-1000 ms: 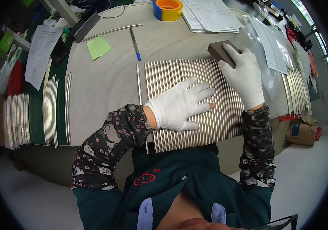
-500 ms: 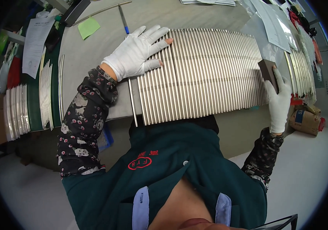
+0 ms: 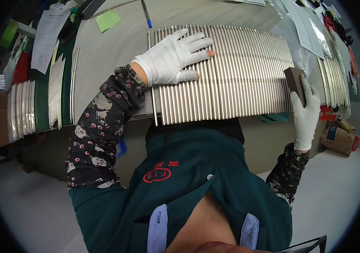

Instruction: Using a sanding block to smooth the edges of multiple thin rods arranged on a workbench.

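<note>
A wide row of slender silver metal rods [image 3: 247, 80] lies side by side on the grey tabletop. My left hand [image 3: 175, 57], in a white glove with the thumb and one fingertip bare, rests flat on the rods toward the row's left end, fingers spread. At that end, one rod [image 3: 153, 101] stands slightly apart from the others. My right hand [image 3: 307, 109], also gloved in white, grips a dark brown rectangular block [image 3: 294, 86] against the right end of the row. Part of the block is hidden behind its fingers.
Bundles of similar rods stand at the left [image 3: 56, 90] and right [image 3: 335, 82] table sides. Beyond the row are a green sticky note [image 3: 108, 20] and a blue-tipped pen [image 3: 146, 14]. Clear plastic bags [image 3: 300, 46] with papers lie far right. A brown sack [image 3: 338, 138] sits below right.
My left hand has slid to the right, and the rods beneath it seem to have shifted right with it. The block in my right hand stays at the row's right end. The view moved slightly.
</note>
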The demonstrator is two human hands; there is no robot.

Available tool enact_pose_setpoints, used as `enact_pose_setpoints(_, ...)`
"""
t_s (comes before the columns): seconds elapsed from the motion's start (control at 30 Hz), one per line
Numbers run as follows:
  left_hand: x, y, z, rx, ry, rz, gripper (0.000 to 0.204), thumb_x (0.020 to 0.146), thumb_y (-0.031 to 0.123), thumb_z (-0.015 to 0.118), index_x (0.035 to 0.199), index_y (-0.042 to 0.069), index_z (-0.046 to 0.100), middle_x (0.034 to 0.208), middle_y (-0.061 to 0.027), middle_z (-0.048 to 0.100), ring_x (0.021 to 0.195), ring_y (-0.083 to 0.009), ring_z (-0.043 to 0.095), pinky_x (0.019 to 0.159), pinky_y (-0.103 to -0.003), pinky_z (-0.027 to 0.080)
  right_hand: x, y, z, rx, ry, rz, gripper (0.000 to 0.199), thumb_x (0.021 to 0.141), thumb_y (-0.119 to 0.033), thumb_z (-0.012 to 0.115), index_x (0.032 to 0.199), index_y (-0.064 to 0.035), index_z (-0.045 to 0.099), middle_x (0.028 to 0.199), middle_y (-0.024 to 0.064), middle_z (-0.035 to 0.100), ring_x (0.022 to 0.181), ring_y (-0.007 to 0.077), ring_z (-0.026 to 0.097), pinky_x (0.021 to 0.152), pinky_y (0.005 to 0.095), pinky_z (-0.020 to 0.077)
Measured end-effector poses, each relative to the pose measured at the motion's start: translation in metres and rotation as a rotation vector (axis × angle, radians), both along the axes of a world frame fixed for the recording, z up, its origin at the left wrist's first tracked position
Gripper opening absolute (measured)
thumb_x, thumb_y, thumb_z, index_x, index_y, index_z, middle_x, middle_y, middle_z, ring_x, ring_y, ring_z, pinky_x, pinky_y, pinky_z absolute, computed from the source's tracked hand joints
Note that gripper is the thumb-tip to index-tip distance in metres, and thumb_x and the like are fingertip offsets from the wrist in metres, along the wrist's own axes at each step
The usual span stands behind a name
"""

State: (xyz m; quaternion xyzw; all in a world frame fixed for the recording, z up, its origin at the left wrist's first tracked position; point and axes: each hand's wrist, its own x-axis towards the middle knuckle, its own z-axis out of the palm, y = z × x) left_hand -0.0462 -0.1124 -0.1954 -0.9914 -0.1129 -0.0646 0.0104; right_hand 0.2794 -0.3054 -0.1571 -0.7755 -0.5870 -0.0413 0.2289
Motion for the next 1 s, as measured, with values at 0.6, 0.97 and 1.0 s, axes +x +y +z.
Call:
enact_pose_setpoints(0.6,-0.014,-0.005,0.009,0.0,0.034,0.043,0.065,0.089,0.045,0.05,0.142,0.009,0.039,0.151,-0.0157,0.032,0.14,-0.0339,0.03,0.114,-0.05,0.022,0.011,-0.007,-0.01,0.036,0.015,0.004,0.05,0.084,-0.02,0.066,0.133,-0.0134,0.056,0.119,0.0179,0.055,0.11,0.0303,0.053,0.098,0.0385,0.0418)
enact_pose_setpoints(0.97,-0.022,-0.005,0.006,0.015,0.01,0.049,0.067,0.086,0.042,0.055,0.143,0.011,0.039,0.15,-0.015,0.032,0.139,-0.033,0.031,0.113,-0.049,0.024,0.012,-0.01,-0.012,0.015,0.057,0.006,0.051,0.085,-0.017,0.065,0.134,-0.014,0.055,0.117,0.017,0.054,0.107,0.0282,0.054,0.096,0.0371,0.0423)
enact_pose_setpoints(1.0,-0.022,-0.004,0.006,0.017,0.027,0.057,0.067,0.086,0.042,0.055,0.143,0.011,0.039,0.15,-0.015,0.032,0.139,-0.033,0.031,0.113,-0.049,0.024,0.012,-0.009,-0.012,0.044,0.055,0.038,0.051,0.085,-0.016,0.065,0.134,-0.0138,0.055,0.118,0.017,0.054,0.107,0.0282,0.054,0.096,0.0371,0.0424)
